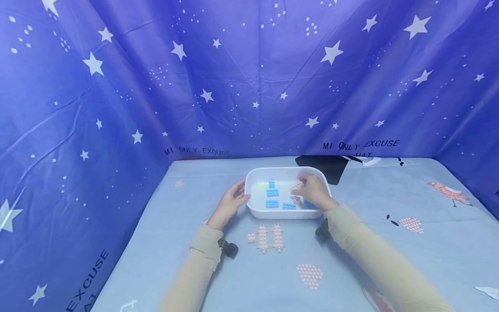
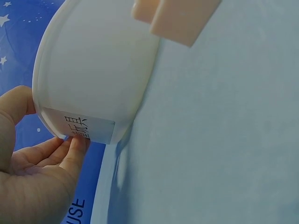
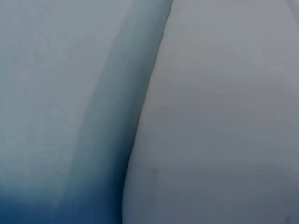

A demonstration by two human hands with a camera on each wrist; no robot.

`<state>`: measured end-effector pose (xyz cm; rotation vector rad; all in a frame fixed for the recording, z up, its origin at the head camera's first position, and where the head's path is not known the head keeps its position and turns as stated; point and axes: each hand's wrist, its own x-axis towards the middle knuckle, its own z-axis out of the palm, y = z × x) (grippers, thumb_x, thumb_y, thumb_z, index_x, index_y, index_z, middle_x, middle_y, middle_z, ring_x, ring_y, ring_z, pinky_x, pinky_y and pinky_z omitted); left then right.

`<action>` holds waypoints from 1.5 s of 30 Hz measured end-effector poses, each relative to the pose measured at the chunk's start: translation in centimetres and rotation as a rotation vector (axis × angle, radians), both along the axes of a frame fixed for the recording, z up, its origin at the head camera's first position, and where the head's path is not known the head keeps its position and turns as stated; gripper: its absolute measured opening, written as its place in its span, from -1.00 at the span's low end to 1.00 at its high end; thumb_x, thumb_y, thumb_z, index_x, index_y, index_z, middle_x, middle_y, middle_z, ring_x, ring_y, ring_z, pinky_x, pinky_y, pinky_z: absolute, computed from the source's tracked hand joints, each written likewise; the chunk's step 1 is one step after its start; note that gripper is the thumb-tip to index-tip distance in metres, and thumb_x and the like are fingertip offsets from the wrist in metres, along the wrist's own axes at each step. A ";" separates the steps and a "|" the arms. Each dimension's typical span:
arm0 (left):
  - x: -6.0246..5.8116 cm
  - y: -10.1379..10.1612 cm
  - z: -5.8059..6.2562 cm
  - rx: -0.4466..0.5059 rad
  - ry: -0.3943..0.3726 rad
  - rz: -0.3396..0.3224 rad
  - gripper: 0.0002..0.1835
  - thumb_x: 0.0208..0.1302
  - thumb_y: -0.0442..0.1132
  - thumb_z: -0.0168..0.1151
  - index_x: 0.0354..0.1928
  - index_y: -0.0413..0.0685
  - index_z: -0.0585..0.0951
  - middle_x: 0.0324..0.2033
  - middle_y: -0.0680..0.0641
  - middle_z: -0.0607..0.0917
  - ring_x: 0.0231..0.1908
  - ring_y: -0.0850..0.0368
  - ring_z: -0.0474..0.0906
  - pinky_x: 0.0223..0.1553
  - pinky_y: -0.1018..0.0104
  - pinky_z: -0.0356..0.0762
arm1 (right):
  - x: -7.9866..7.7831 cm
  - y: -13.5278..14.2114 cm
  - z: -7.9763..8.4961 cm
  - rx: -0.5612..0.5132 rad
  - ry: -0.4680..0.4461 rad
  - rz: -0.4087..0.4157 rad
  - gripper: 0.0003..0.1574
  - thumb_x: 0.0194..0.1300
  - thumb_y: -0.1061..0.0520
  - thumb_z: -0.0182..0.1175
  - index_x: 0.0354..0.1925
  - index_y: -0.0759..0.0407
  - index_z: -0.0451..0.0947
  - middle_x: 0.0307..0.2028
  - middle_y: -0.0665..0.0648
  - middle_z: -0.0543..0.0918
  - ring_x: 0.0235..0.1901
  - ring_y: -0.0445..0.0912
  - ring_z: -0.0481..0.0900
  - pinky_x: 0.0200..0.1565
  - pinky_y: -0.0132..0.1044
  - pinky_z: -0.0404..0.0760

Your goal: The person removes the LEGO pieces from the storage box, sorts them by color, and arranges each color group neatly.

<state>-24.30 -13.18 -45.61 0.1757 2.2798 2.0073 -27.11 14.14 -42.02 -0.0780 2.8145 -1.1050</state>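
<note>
Starry curtain (image 1: 234, 65), printed cloth (image 1: 257, 281), pink pieces (image 1: 263, 238) before white tub (image 1: 288, 214)

Rounded plastic tub (image 1: 286, 214) is plain white, and its pale rectangular label (image 2: 100, 129) has black characters. Studded plastic bricks (image 1: 272, 203) are bright sky blue, the long studded strips (image 1: 263, 238) more of a pale peach. Tablecloth (image 1: 249, 286)'s a soft grey-blue with dotted pink hearts (image 1: 309, 276), fabric backdrop (image 1: 128, 73)'s violet-blue with white stars and dots, sleeves (image 1: 360, 236) kinda beige.
</note>
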 end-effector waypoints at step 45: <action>0.2 0.0 0.5 -0.019 -0.012 -0.001 -0.32 0.30 -0.34 0.19 0.44 -0.09 0.22 0.39 -0.21 0.32 0.39 -0.13 0.25 0.43 0.06 0.23 | -1.1 -0.3 -0.7 0.014 -0.030 -0.020 -0.39 0.11 0.30 0.30 0.15 0.43 0.44 0.03 0.35 0.60 -0.04 0.11 0.49 0.23 0.03 0.46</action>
